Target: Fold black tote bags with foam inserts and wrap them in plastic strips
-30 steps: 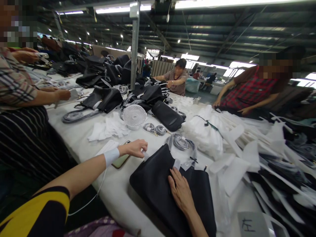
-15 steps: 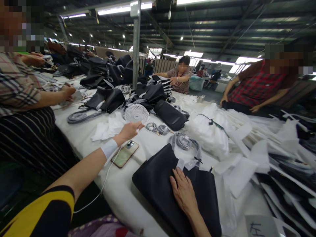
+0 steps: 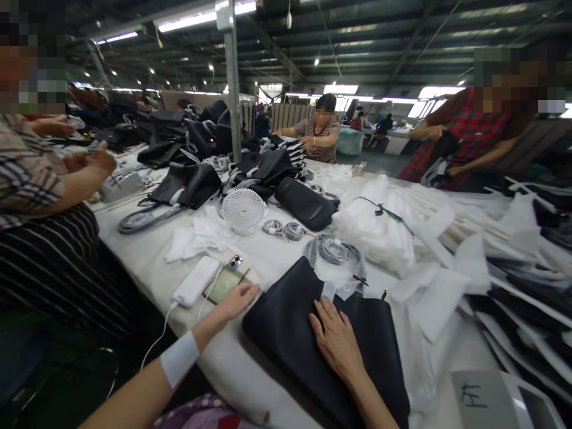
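A black handbag [image 3: 286,322] lies flat on the white-covered table in front of me, its wrapped grey handle [image 3: 357,262] stretched away from me. My right hand [image 3: 336,336] rests palm down on the bag with its fingers extended, beside a small clear wrapped tab [image 3: 328,291]. Close to the bag's left edge is my left hand [image 3: 239,300], fingers reaching forward and slightly bent, with nothing visible in them. A phone [image 3: 227,283] lies just beyond that hand, beside a white power bank [image 3: 196,281] with a cable.
Beyond the phone stand a white fan [image 3: 243,210] and white paper scraps [image 3: 201,235]. Coiled straps [image 3: 283,229] and a black pouch [image 3: 306,204] lie farther back. White packing material [image 3: 379,226] fills the right side. Co-workers stand left, right and at the far end.
My left hand has come back from near the fan, down to the bag's left edge, uncovering the power bank. My right hand stays on the bag. The right co-worker has lifted a dark item.
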The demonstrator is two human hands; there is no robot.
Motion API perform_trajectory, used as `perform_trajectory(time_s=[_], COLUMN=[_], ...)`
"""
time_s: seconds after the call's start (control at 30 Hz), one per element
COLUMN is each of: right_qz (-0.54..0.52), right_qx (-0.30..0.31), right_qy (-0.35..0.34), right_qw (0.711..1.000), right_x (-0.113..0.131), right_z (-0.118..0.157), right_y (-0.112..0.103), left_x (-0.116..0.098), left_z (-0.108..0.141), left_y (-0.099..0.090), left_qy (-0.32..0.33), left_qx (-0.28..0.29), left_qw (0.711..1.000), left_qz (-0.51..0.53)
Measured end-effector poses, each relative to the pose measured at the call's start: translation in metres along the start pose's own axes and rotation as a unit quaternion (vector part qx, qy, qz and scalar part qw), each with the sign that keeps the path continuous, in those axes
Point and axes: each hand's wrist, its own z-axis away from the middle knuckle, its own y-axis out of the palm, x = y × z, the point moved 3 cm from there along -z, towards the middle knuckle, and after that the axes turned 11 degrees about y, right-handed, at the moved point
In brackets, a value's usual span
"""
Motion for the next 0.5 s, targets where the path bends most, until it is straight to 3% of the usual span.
perform_trajectory(time_s=[0.07,0.17,0.33,0.5], right_qz=[0.003,0.008,0.0,-0.002], right_qx=[-0.003,-0.003,0.005,0.0], right_qy=[-0.005,-0.01,-0.032,-0.022], right_qw=[1.0,1.0,0.999,1.0], right_x=[0.0,-0.003,-0.007,-0.008], right_z=[0.0,0.0,-0.001,-0.003], right_y=[0.0,0.0,0.001,0.001], left_x=[0.007,0.012,0.022,0.033], left_z=[0.004,0.008,0.014,-0.009], left_y=[0.029,0.048,0.046,0.044], left_qy=[-0.002,-0.009,-0.023,-0.035], left_qx=[0.004,-0.015,-0.05,-0.07], left_qw=[1.0,0.998,0.996,0.994], left_qz=[0.029,0.055,0.07,0.071])
